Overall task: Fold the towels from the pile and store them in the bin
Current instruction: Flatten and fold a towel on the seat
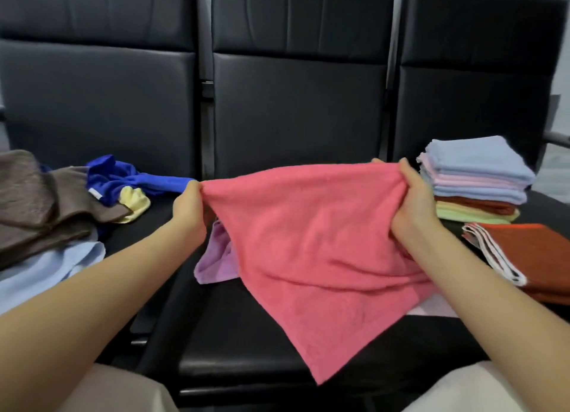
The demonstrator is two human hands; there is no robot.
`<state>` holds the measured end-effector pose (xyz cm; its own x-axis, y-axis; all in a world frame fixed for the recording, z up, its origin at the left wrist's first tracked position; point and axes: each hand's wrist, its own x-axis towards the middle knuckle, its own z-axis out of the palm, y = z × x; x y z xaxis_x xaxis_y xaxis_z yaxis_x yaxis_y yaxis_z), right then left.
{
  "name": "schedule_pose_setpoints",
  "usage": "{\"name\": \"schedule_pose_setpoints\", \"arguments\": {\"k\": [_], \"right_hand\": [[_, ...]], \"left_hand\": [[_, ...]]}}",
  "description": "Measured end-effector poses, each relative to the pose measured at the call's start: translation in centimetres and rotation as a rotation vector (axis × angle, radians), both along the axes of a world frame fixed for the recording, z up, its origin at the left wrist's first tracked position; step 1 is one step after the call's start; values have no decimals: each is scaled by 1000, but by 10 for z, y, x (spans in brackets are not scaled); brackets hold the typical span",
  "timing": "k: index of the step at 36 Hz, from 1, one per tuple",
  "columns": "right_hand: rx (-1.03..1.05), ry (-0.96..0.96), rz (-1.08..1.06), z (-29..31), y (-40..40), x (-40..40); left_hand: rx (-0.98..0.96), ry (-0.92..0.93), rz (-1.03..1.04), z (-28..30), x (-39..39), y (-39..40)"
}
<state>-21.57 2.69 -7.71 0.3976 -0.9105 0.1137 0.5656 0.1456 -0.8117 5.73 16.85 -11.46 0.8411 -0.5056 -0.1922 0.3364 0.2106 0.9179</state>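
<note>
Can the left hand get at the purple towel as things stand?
Probably not yet. The left hand grips a corner of the pink towel, which the right hand holds too. The purple towel lies just below, partly under the pink one; nothing else blocks it.

Coral-pink towel [314, 245], plain, uniform terry. Lilac towel [216, 257] just behind its lower left edge, plain. Unfolded pile at left: brown towel [34, 208] with a faint tonal weave; royal-blue towel [123, 177], plain, bearing a small white label; pale-yellow cloth [135, 202]; light-blue towel [46, 269]. Folded stack [476, 180] at right, layered top to bottom: pale blue, pink, pale blue, rust-red, light yellow-green. Rust-orange folded towel [533, 257] beside the stack, edged with white stripes along its left side. Seats [296, 103] glossy black throughout, backs and cushions alike. Beige trousers [117, 390] at the bottom corners.
</note>
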Motion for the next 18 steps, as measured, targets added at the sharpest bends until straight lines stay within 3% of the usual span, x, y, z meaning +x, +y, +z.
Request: {"name": "schedule_pose_setpoints", "arguments": {"k": [3, 5, 7, 11, 13, 16, 18], "right_hand": [[13, -90, -34, 9, 3, -20], [30, 12, 81, 13, 15, -20], [9, 253, 245, 8, 22, -19], [-180, 1002, 640, -17, 46, -17], [-269, 1206, 744, -22, 56, -16], [-533, 1155, 638, -22, 63, -8], [-613, 1031, 361, -24, 55, -2]], "left_hand": [[-165, 36, -201, 2, -9, -2], [-214, 50, -327, 5, -18, -1], [-159, 27, -379, 4, -27, -3], [163, -139, -409, -1, -38, -1], [350, -270, -422, -4, -43, -1], [629, -621, -455, -12, -43, -1], [722, -710, -505, -19, -37, 1]]}}
